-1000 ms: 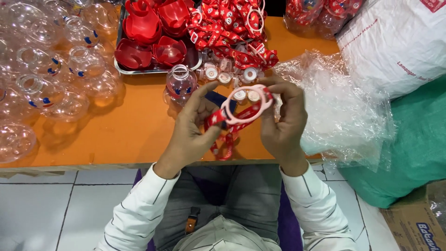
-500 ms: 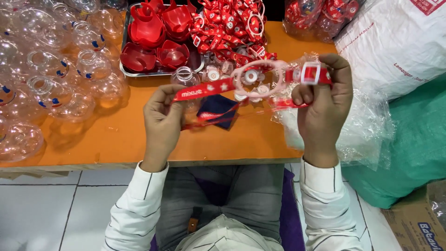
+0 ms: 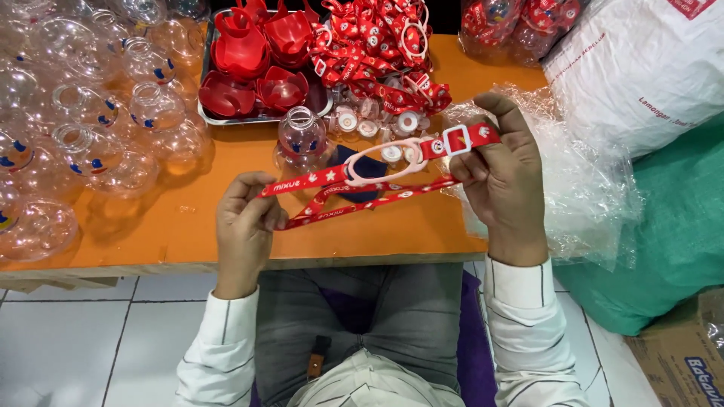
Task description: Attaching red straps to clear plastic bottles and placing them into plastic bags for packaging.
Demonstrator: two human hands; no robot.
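Orange tabletop (image 3: 151, 226) runs across in front of the seated person, over a white tiled floor (image 3: 83, 339). Off to the right lean a big white sack (image 3: 641, 68) and a green one (image 3: 671, 249), with crumpled clear plastic wrap (image 3: 581, 188) spilling onto the table edge. On the left sits a heap of clear round plastic bottles (image 3: 83, 105). At the back is a metal tray (image 3: 226, 117) holding red cup-shaped pieces (image 3: 249, 53) and a tangle of red straps (image 3: 377, 45), with small white caps (image 3: 362, 120) scattered before it and one single clear bottle (image 3: 302, 136) standing near the middle.

Above the table's near edge, a red strap (image 3: 317, 179) is stretched between both hands, apart from the surface. It carries a pale pink ring (image 3: 385, 160) and a white buckle (image 3: 457, 140), and a second run of the strap hangs slack just below. The left hand (image 3: 245, 226) is closed, pinching the loose end between thumb and fingers. The right hand (image 3: 501, 162) is closed too, gripping the strap beside the buckle.

As I see it, the strap looks taut, so a harder pull could slip the end from the left pinch, or draw the buckle along and undo the length. The slack lower run hangs close to the standing bottle and could knock it over.
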